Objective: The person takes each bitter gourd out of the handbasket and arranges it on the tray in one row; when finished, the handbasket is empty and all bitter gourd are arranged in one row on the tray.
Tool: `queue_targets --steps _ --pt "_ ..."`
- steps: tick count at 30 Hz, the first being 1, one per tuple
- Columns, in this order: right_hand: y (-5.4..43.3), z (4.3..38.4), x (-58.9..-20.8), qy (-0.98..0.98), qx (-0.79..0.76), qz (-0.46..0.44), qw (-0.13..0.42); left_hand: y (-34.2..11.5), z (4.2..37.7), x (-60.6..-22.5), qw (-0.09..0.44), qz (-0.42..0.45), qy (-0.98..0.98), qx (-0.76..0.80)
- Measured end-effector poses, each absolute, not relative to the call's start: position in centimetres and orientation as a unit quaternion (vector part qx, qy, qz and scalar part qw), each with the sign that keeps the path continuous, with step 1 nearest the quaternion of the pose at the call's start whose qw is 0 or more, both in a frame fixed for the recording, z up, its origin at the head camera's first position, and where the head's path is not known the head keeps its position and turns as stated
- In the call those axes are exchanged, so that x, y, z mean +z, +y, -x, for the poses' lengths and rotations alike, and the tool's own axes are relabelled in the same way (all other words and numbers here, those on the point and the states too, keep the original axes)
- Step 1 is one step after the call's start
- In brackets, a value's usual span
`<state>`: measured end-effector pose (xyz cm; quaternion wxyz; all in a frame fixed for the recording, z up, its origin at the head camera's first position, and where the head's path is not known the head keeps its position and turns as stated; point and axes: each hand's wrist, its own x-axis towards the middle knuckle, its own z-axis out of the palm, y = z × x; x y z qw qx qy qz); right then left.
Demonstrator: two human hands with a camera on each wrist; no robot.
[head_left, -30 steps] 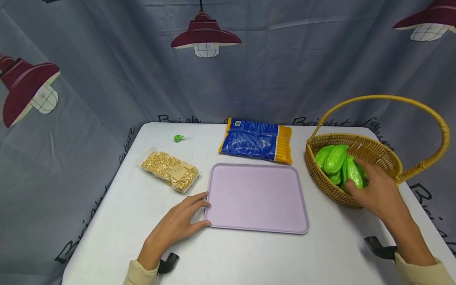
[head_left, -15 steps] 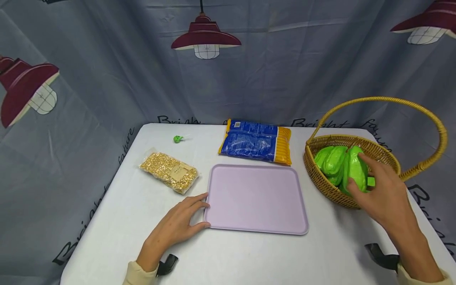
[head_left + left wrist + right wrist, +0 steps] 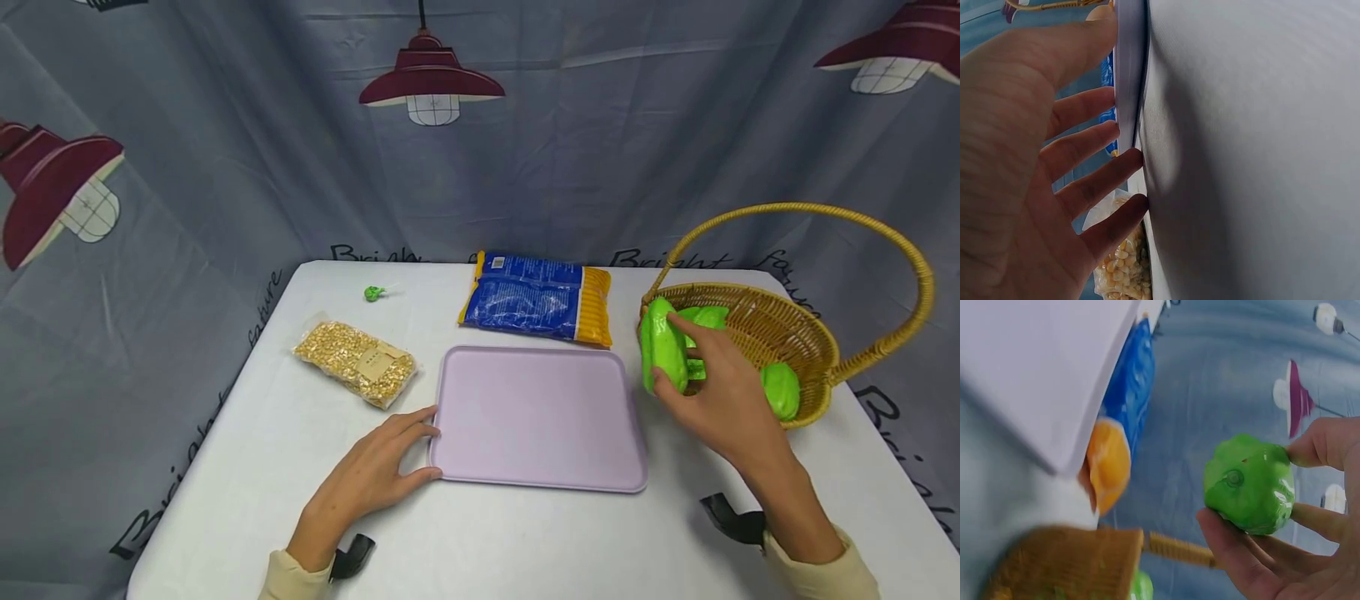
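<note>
My right hand (image 3: 723, 408) pinches a glossy, lobed green vegetable (image 3: 663, 346) between thumb and fingers, above the left rim of the wicker basket (image 3: 787, 317). The right wrist view shows one end of this vegetable (image 3: 1250, 481) with a small round mark, thumb and fingers around its sides. More green vegetables (image 3: 782, 390) lie inside the basket, some partly hidden behind the held one and the hand. My left hand (image 3: 371, 462) rests at the left edge of the pale purple tray (image 3: 540, 417), fingers extended and fingertips at its rim.
Behind the tray lies a blue and yellow packet (image 3: 532, 296). A clear bag of corn kernels (image 3: 356, 358) lies at the left, with a small green wrapped lollipop (image 3: 372, 293) beyond it. The basket's tall handle (image 3: 817, 208) arches up at the right.
My right hand has lifted one green vegetable out of the pile and carried it left to the basket's near-left rim. The left hand stays at the tray.
</note>
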<state>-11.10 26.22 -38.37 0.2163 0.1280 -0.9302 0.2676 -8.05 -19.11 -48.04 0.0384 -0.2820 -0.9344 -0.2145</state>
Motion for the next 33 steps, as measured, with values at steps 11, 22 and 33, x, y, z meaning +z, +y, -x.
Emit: queue_targets --steps 11,22,33 --pt "19.3 13.6 -42.1 -0.917 0.314 -0.202 0.142 -19.0 7.9 -48.2 0.036 0.282 -0.932 -0.224" --pt "12.8 15.7 -44.1 -0.916 0.336 -0.217 0.040 -19.1 8.3 -48.0 0.040 0.286 -0.932 -0.219" --pt "9.1 16.8 -44.8 -0.920 0.332 -0.209 -0.002 -19.2 8.4 -48.0 0.030 0.283 -0.934 -0.218"
